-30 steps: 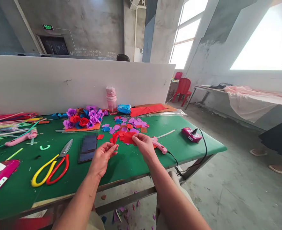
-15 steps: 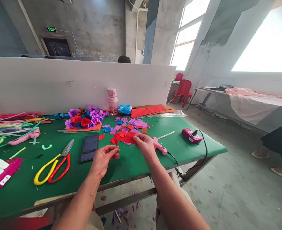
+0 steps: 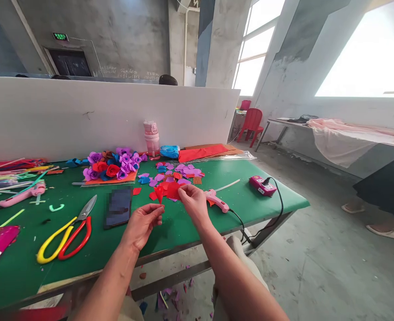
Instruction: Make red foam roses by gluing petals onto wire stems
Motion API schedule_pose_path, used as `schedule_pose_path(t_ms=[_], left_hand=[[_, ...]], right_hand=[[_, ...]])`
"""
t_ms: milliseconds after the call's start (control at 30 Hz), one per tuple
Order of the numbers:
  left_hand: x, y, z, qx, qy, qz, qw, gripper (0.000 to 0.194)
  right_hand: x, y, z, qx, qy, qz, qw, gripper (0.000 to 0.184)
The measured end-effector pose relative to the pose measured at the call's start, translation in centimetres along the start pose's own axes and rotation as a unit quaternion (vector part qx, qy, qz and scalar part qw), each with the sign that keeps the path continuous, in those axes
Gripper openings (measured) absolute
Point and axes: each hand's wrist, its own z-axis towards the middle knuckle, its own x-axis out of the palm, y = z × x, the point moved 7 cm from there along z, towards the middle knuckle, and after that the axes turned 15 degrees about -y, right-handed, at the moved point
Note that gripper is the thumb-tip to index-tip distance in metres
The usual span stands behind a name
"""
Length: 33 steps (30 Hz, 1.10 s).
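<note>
Between the thumb and fingers of my left hand (image 3: pixel 146 223) is a small rolled red paper flower (image 3: pixel 159 194), pinched at its base with the petals upward. My right hand (image 3: pixel 194 204) pinches a flat red paper petal (image 3: pixel 173 190) by its edge, close to the flower's right side. Beyond both hands, loose purple petals (image 3: pixel 188 170) and red ones lie scattered on the green table. A pink glue gun (image 3: pixel 218 201) with a glue stick in it rests just right of my right hand. Finished paper roses (image 3: pixel 112 170) are heaped on an orange sheet behind.
Scissors (image 3: pixel 71 232) and a phone (image 3: pixel 118 207) lie left of my hands. A magenta power block (image 3: pixel 262 185) with a black cord sits at the table's right end. A pink bottle (image 3: pixel 152 140) stands near the white partition (image 3: pixel 110 116). A person's feet (image 3: pixel 386 232) show at far right.
The view has turned slightly right, so everything sits further left. Both hands keep their pinch, and the red petal stays close to the flower.
</note>
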Motion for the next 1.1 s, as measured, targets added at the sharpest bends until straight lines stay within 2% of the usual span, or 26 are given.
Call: schedule_pose_path(t_ms=[167, 300, 467, 1100], left_hand=[[0.5, 0.3, -0.4, -0.017, -0.002, -0.013, 1.000, 0.028], [0.7, 0.5, -0.7, -0.024, -0.002, -0.013, 1.000, 0.029], [0.9, 0.6, -0.7, -0.019, -0.008, -0.003, 1.000, 0.029], [1.3, 0.8, -1.0, -0.007, -0.014, 0.005, 1.000, 0.029]], right_hand=[[0.7, -0.4, -0.4, 0.003, 0.008, -0.028, 1.000, 0.019], [1.0, -0.6, -0.6, 0.033, 0.021, 0.002, 0.999, 0.019], [0.9, -0.9, -0.6, 0.064, 0.016, 0.025, 0.998, 0.020], [0.7, -0.9, -1.0, 0.108, 0.032, 0.032, 0.993, 0.017]])
